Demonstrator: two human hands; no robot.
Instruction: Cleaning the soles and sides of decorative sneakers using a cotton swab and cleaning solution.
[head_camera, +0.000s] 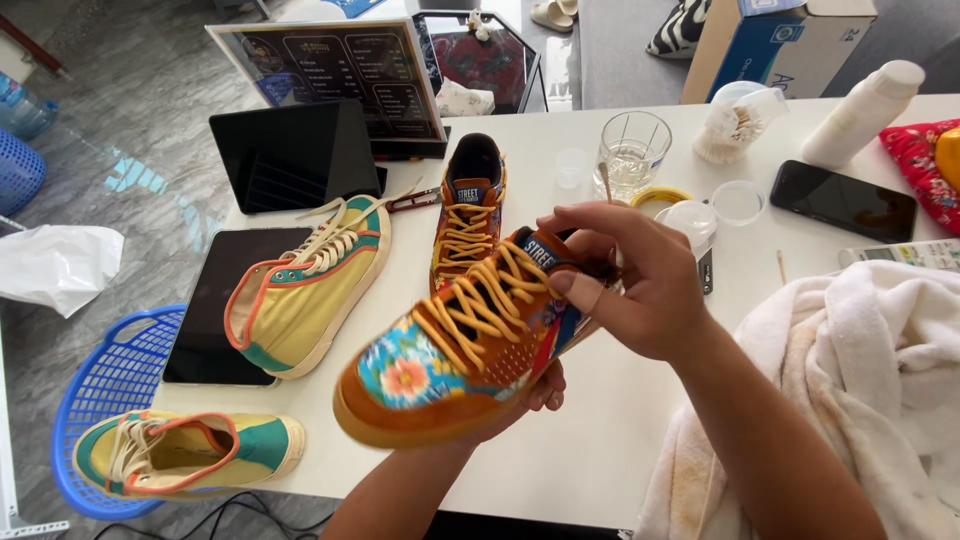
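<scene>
At frame centre, the left hand (535, 395) cups the orange shoe (465, 345) from below while the right hand (640, 285) pinches its tongue.

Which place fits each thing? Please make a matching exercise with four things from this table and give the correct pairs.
Things:
1. floral orange sneaker
2. drinking glass
3. black phone
4. blue basket

Places:
A. lying flat on the table near its right side
B. beside the table's left edge, lower than the top
C. held up between the left hand and right hand
D. standing upright at the far side, behind the raised shoe

Pairs: 1-C, 2-D, 3-A, 4-B
</scene>
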